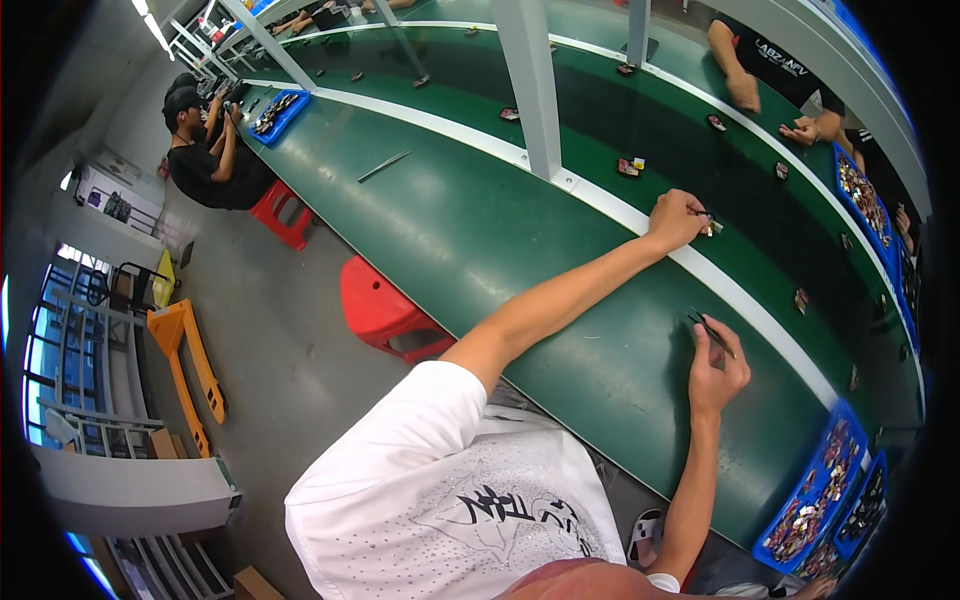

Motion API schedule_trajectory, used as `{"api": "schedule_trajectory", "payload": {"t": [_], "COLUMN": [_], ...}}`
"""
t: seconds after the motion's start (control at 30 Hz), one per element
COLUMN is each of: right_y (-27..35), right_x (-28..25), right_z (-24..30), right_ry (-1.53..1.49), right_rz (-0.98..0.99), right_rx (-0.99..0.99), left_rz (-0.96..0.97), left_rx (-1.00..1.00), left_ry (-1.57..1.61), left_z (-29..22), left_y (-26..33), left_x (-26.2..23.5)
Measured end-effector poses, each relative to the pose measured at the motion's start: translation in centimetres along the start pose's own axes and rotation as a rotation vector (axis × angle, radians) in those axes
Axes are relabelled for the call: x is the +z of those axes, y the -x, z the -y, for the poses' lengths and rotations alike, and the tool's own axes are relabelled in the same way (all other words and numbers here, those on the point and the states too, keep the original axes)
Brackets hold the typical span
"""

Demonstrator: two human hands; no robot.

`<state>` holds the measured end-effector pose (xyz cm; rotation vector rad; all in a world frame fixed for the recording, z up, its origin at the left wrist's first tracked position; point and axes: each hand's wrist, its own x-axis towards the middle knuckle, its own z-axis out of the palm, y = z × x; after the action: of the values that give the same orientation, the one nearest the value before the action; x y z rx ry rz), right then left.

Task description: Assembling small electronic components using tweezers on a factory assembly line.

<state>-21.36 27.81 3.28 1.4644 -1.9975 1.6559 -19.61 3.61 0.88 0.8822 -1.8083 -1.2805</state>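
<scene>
Sitting out at nine o'clock, an orange pallet truck (182,345) rests on the floor; just past ten, a co-worker in black (205,165) is seated by the bench. Across we go: a blue tray (280,118) between ten and eleven, a red stool (375,295) at nine, closer in, and spare tweezers (385,166) lying at eleven on the green workbench (440,215).

Now two o'clock, and here's the action! The left hand (678,222) reaches over the white rail (740,298), fingertips pinched on a small dark-and-metal piece (711,228) at the conveyor belt (765,235). Whether it's raised or resting, I can't tell. Down between three and four, the right hand (720,378) grips dark tweezers (723,344) over the bench, tips angled toward eleven. The hands are well apart, and a loaded blue tray (815,490) sits at four.

My call: this looks like the pick-up or put-down step, direction unclear. If it's a pick-up, the next move calls for a steady pinch and a clean lift over the rail, toward those tweezers; if a put-down, a gentle release.
</scene>
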Motion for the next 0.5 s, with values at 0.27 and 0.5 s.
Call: {"api": "schedule_trajectory", "payload": {"t": [0.27,0.5], "right_y": [-0.2,-0.4], "right_x": [-0.9,-1.4], "right_z": [-0.2,-0.2], "right_ry": [-0.319,-0.480], "right_rz": [0.009,0.010], "right_rx": [0.383,0.581], "left_rz": [0.443,0.501], "left_rx": [-0.331,-0.429], "left_ry": [0.306,0.376], "left_z": [-2.7,-4.3], "left_y": [7.0,10.1], "left_x": [-5.0,-6.7]}}
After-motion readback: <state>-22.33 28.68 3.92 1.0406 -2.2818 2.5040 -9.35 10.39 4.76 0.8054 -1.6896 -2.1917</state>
